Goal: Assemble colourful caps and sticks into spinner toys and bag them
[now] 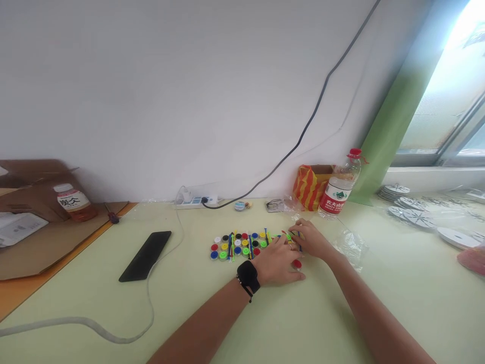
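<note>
Rows of small round paint pots [237, 242] with red, blue, green, yellow, black and white lids lie on the pale table. Between groups of them are bundles of thin colored paintbrushes [231, 247]. My left hand [278, 260], with a ring and a black watch [248, 275], lies palm down over the right part of the rows, fingers stretched and thumb apart. At the right end, my right hand [310, 238] has its fingers bent close together over the pots and brushes; what they grip is hidden. A red-lidded pot [296, 264] shows beside the left thumb.
A black phone [146, 256] and a white cable [149, 298] lie left. Along the wall are a power strip [197, 200], a striped bag [308, 187] and a water bottle [339, 187]. Clear plastic [350, 247] and white discs [417, 217] lie right; a cardboard box [34, 202] stands far left.
</note>
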Demonstrator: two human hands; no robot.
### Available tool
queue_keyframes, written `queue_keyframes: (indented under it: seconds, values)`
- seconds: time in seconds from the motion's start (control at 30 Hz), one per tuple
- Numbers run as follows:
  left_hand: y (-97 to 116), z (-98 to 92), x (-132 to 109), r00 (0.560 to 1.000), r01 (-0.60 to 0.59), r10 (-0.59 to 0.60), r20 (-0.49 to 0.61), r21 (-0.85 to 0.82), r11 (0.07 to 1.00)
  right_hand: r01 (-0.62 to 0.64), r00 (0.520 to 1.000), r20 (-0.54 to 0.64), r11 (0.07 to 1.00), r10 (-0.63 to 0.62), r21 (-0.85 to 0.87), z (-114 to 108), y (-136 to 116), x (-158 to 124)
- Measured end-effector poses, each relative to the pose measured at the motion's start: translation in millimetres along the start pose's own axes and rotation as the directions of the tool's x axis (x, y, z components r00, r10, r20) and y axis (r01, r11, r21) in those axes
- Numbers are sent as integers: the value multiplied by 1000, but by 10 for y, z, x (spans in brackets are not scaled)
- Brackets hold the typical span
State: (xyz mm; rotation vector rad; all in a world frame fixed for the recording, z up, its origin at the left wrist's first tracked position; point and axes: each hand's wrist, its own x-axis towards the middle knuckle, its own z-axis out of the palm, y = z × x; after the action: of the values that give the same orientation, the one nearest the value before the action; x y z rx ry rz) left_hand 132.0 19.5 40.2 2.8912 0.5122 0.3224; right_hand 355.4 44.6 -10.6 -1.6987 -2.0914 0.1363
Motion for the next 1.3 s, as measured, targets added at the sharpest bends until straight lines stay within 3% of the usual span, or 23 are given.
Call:
queue_keyframes:
  seconds: [0.1, 0.3, 0.47, 0.9, 1.3]
  values:
    - [3, 6, -3, 1000, -5, 5, -12, 21, 1000, 30, 1000, 4, 998, -29, -58, 46, 19, 2]
    - [-10, 2, -22, 1000, 9, -9, 3, -17, 1000, -28, 1000, -8, 989, 27, -145, 20, 40, 1]
    - [-11, 10, -26, 1000, 14, -14, 7, -30, 999, -6, 998, 59, 971, 21, -240, 22, -1, 2]
    - [0, -21, -26, 999, 20, -18, 39, -59, 998, -119, 987, 47, 891, 155, -439, 43, -47, -34]
    - [2, -22, -31, 999, 19, -17, 43, -59, 998, -217, 974, -71, 804, 214, -553, -37, -144, -66]
